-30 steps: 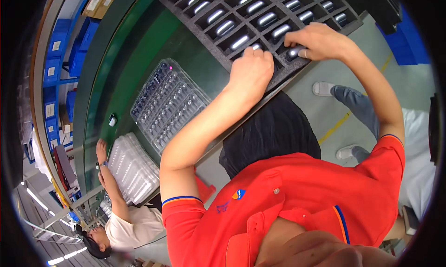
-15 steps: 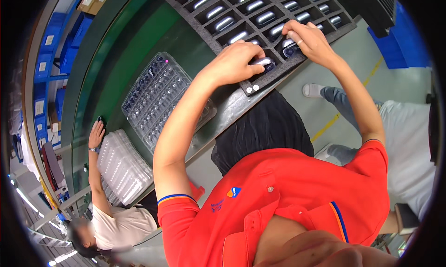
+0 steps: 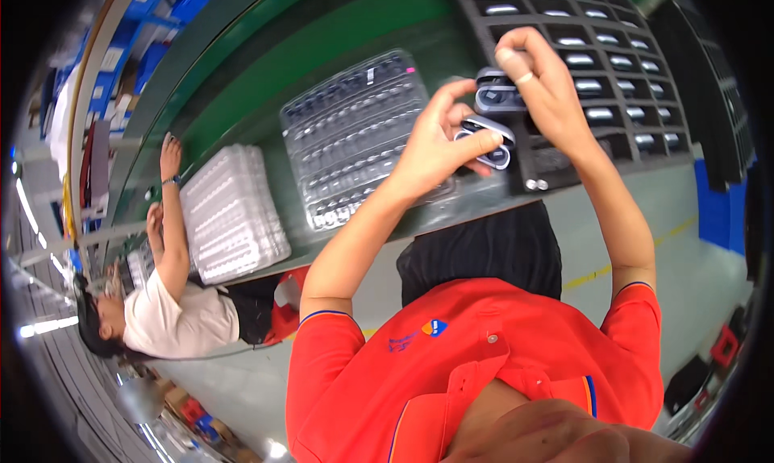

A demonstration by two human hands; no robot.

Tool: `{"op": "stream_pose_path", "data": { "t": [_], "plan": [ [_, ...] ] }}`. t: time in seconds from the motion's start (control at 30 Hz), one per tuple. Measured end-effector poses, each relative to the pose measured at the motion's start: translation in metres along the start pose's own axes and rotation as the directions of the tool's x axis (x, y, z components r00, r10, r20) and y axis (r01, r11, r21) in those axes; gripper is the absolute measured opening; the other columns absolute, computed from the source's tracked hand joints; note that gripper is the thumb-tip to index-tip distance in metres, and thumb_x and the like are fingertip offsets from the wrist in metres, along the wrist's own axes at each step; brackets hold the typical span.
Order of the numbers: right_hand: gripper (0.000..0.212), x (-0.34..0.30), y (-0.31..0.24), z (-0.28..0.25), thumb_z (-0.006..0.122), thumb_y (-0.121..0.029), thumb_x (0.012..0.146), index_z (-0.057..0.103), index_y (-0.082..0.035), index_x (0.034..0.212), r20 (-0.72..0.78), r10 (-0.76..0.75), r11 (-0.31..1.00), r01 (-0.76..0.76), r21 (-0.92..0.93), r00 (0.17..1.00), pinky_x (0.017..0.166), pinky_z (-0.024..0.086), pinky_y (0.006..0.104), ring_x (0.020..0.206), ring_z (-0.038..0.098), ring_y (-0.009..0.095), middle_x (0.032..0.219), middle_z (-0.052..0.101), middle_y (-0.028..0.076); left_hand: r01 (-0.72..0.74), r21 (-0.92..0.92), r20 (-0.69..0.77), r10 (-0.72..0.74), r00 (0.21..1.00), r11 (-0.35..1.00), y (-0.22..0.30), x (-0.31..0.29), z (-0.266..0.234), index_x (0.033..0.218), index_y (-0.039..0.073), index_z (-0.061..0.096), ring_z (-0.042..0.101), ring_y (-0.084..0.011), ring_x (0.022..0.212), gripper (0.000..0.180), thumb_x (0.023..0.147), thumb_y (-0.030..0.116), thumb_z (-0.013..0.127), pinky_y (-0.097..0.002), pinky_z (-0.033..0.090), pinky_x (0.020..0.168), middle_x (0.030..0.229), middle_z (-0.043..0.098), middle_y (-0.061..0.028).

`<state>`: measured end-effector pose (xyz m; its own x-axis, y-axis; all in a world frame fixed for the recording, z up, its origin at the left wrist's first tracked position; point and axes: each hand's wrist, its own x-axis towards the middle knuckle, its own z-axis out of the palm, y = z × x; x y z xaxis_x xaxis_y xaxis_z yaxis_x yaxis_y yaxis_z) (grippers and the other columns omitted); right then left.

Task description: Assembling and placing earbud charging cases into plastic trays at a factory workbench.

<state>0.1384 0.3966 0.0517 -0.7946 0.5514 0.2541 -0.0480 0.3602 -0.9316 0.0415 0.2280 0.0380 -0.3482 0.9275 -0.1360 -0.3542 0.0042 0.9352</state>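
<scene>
An open earbud charging case [image 3: 490, 141], dark and glossy, is gripped in my left hand [image 3: 427, 149], with the thumb across its lid. My right hand [image 3: 548, 88] pinches a second earbud charging case [image 3: 498, 99], its lid also raised. Both cases are held close together, at the left edge of a black compartment tray [image 3: 556, 171]. Several closed cases sit in that tray's compartments. Left of my hands, a clear blister tray [image 3: 355, 141] lies on the green bench, with rows of small pockets. Whether earbuds sit inside the held cases, I cannot tell.
A stack of clear plastic trays [image 3: 234, 213] stands farther left on the bench. Beyond it a co-worker in a pale shirt [image 3: 189, 318] reaches over the bench. Blue bins [image 3: 721, 205] stand at the right. The bench's front edge [image 3: 387, 245] runs before me.
Both hands have lifted their cases out of the black tray's front compartments and brought them to its left side. The lids now stand open. The view has turned too.
</scene>
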Motion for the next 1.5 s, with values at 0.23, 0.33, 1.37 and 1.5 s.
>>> {"op": "stream_pose_path", "data": {
  "t": [0.23, 0.33, 1.37, 1.5],
  "plan": [
    [0.014, -0.001, -0.028, 0.07, 0.065, -0.014, 0.094, 0.057, -0.004, 0.099, 0.403, 0.028, 0.999, -0.019, -0.025, 0.915, 0.064, 0.043, 0.0247, 0.076, 0.054, 0.009, 0.085, 0.057, 0.002, -0.094, 0.01, -0.189, 0.094, 0.977, 0.996, -0.011, -0.06, -0.042, 0.125, 0.002, 0.052, 0.06, -0.0098, 0.103, 0.036, 0.094, 0.01, 0.068, -0.0275, 0.052, 0.087, 0.107, 0.064, -0.0037],
    [0.018, 0.012, -0.019, 0.084, 0.075, -0.016, 0.084, 0.063, -0.005, 0.093, 0.27, -0.472, 0.855, 0.511, -0.093, 0.839, 0.065, 0.049, 0.032, 0.081, 0.061, 0.018, 0.09, 0.061, 0.005, -0.031, -0.047, -0.256, 0.018, 0.966, 0.998, -0.008, -0.069, -0.056, 0.119, 0.002, 0.053, 0.061, -0.0097, 0.097, 0.03, 0.094, 0.01, 0.068, -0.0277, 0.052, 0.083, 0.103, 0.064, -0.002],
    [0.014, 0.105, 0.051, 0.113, 0.071, -0.007, 0.084, 0.07, -0.005, 0.098, 0.734, -0.353, 0.686, 0.694, -0.218, 0.58, 0.089, 0.049, 0.0377, 0.106, 0.058, 0.026, 0.115, 0.06, 0.007, 0.543, 0.417, -0.466, -0.342, 0.816, 0.729, 0.083, 0.109, -0.333, 0.12, 0.012, 0.061, 0.062, -0.0112, 0.066, 0.03, 0.093, 0.021, 0.067, -0.0241, 0.05, 0.053, 0.088, 0.067, -0.0027],
    [0.016, 0.096, 0.057, 0.114, 0.072, -0.007, 0.083, 0.074, -0.007, 0.099, 0.675, -0.366, 0.678, 0.681, -0.278, 0.64, 0.089, 0.05, 0.0368, 0.103, 0.059, 0.025, 0.112, 0.062, 0.005, 0.6, 0.402, -0.515, -0.371, 0.773, 0.691, 0.06, 0.134, -0.348, 0.101, 0.012, 0.069, 0.063, -0.0075, 0.057, 0.039, 0.084, 0.047, 0.076, -0.0167, 0.051, 0.047, 0.078, 0.069, 0.0]
  ]
}}
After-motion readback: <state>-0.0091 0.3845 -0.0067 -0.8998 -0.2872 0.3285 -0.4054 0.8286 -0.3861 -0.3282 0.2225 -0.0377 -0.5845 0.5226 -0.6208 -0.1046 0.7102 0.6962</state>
